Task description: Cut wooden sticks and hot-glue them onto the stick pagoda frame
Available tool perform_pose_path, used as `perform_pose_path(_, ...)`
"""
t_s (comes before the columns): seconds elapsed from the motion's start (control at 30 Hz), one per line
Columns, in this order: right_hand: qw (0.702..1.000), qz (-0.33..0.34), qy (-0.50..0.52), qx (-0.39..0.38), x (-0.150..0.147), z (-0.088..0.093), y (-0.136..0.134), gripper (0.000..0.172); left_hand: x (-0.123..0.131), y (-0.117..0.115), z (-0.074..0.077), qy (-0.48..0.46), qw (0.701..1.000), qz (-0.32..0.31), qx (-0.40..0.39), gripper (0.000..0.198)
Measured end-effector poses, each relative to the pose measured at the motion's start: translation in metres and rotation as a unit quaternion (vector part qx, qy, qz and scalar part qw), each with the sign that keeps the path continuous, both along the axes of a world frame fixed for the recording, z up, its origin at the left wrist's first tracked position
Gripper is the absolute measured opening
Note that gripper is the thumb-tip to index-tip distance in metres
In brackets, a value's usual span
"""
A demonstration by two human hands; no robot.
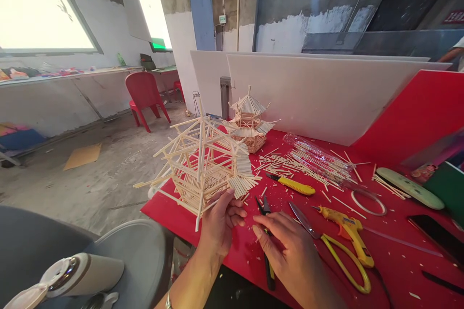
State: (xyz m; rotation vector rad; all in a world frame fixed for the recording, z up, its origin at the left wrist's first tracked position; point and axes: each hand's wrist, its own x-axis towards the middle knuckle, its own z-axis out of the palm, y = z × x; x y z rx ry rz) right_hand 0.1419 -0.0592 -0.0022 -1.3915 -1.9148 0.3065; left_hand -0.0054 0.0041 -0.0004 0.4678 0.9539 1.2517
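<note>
A pavilion-like frame of thin wooden sticks (203,164) stands at the near left corner of the red table. Part of its sloping roof is covered with rows of sticks. My left hand (219,219) is against its near lower edge, palm turned up, fingers loosely curled and apart from the thumb. To the right, my right hand (290,251) hovers over dark-handled pliers (267,251), partly hiding them. Its thumb and forefinger are apart, and I see nothing between them. Yellow-handled scissors (344,256) lie beside that hand. Behind the frame stands a fuller stick pagoda (249,123).
On the red table (250,275) lie a yellow utility knife (295,185), a yellow glue gun (348,231), loose sticks (279,161), a phone (437,239) and a tape roll (368,203). White boards (297,96) stand behind. A bottle (87,273) lies on a grey stool at left.
</note>
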Motion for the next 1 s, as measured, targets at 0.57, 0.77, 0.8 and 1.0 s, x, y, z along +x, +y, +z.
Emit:
perform_pose_path(0.57, 0.999, 0.007, 0.035, -0.008, 0.007, -0.004, -0.009, 0.019, 0.002, 0.0, 0.007, 0.017, 0.998, -0.023, -0.047, 0.028)
perform_pose_path(0.77, 0.999, -0.014, 0.009, -0.045, 0.015, -0.014, -0.015, 0.022, 0.0, -0.022, -0.008, 0.074, 0.992, -0.101, -0.022, 0.031)
perform_pose_path(0.8, 0.998, -0.014, 0.005, -0.053, 0.015, -0.016, -0.016, 0.023, 0.0, -0.027, -0.013, 0.096, 0.987, -0.123, -0.023, 0.031)
perform_pose_path(1.0, 0.993, 0.009, 0.054, -0.103, -0.004, -0.023, -0.031, 0.022, -0.023, -0.047, -0.042, 0.19, 0.976, -0.107, -0.014, 0.047)
